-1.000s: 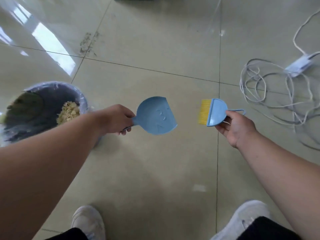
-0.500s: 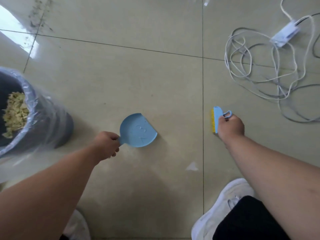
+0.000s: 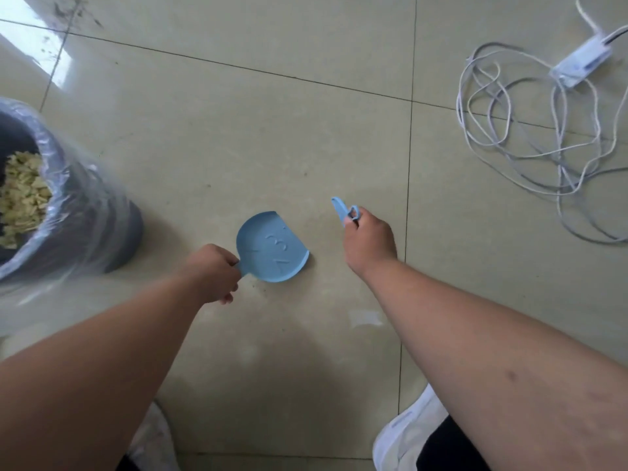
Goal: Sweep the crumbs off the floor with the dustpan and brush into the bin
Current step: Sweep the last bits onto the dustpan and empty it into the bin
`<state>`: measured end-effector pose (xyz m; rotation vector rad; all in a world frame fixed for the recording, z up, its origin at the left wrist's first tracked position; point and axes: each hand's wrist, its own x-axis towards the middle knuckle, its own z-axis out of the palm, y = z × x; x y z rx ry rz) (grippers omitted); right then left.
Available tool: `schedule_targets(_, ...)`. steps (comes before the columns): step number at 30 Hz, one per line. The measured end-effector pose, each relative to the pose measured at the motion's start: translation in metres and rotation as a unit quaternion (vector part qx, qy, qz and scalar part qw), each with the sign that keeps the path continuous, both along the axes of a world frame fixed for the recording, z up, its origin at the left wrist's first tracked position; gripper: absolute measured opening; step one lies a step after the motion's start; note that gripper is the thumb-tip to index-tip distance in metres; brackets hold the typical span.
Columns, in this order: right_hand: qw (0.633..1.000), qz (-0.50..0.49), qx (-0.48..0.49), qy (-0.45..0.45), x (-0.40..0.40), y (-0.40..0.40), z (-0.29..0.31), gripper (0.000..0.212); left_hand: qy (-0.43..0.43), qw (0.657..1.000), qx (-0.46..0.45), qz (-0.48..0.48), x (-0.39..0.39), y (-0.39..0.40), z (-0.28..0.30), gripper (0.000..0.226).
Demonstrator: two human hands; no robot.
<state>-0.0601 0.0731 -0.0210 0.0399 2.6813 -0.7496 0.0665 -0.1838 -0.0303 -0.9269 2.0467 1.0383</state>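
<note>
Two hands work low over the tiled floor [image 3: 306, 137]. From the left: the lined bin [image 3: 85, 212], then the left hand [image 3: 214, 271] clenched around the dustpan [image 3: 272, 248] handle, mouth pointing right toward the brush [image 3: 341, 210], which the right hand [image 3: 368, 239] pinches, edge-on.

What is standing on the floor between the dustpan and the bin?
Nothing visible. Bare tile separates the dustpan, held by the left hand, from the bin at the left. The cable lies far right, beyond the brush in the right hand.
</note>
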Motion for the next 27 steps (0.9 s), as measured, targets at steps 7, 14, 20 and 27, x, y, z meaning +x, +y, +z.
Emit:
schedule_targets(7, 0.977, 0.212, -0.03, -0.027, 0.041, -0.04, 0.001, 0.03, -0.005, 1.0, 0.001, 0.015, -0.002, 0.001, 0.0, 0.025)
schedule_targets(14, 0.994, 0.012, -0.085, 0.062, 0.008, -0.016, 0.014, 0.021, -0.006, 1.0, -0.004, 0.02, 0.003, -0.01, -0.001, 0.021)
schedule_targets(20, 0.995, -0.017, 0.072, 0.066, -0.041, 0.025, -0.007, 0.022, -0.021, 0.998, -0.01, 0.056, 0.007, -0.02, 0.01, 0.025)
schedule_targets(27, 0.989, 0.089, 0.093, 0.065, -0.069, -0.049, -0.009, 0.035, -0.057, 0.997, -0.053, 0.027, 0.012, -0.045, -0.006, 0.028)
